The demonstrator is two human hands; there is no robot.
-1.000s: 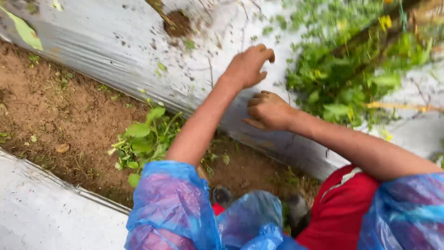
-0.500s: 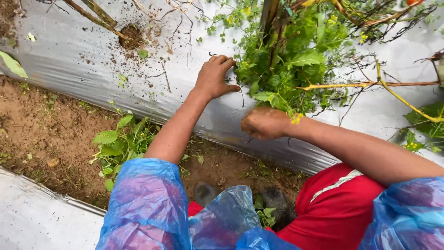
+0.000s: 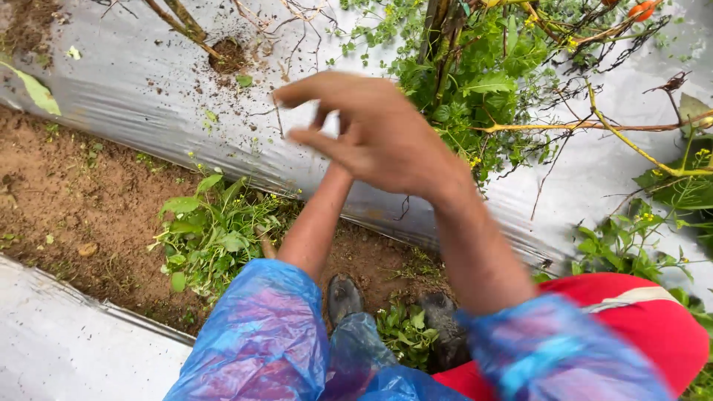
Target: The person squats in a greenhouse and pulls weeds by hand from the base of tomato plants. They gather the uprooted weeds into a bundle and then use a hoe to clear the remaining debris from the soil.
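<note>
My right hand point(image 3: 371, 137) is lifted close to the camera and blurred, with forefinger and thumb spread toward the left. A thin dark stalk point(image 3: 278, 119) shows between their tips; the blur hides whether it is held. My left forearm point(image 3: 316, 219) reaches up under that hand toward the leafy green plant point(image 3: 475, 67), and the left hand itself is hidden behind the right. Both sleeves are blue plastic point(image 3: 260, 334).
Silver plastic mulch point(image 3: 134, 89) covers the raised bed, with a planting hole and bare stems point(image 3: 226, 52). A soil furrow point(image 3: 89, 200) holds weeds point(image 3: 215, 230) and my dark boots point(image 3: 345, 297). Yellowish branches point(image 3: 609, 126) and an orange fruit point(image 3: 642, 10) are at right. More sheeting point(image 3: 59, 349) lies lower left.
My right hand has risen from the sheeting near the plant's base to just in front of the camera, now covering the left hand. The view has shifted slightly.
</note>
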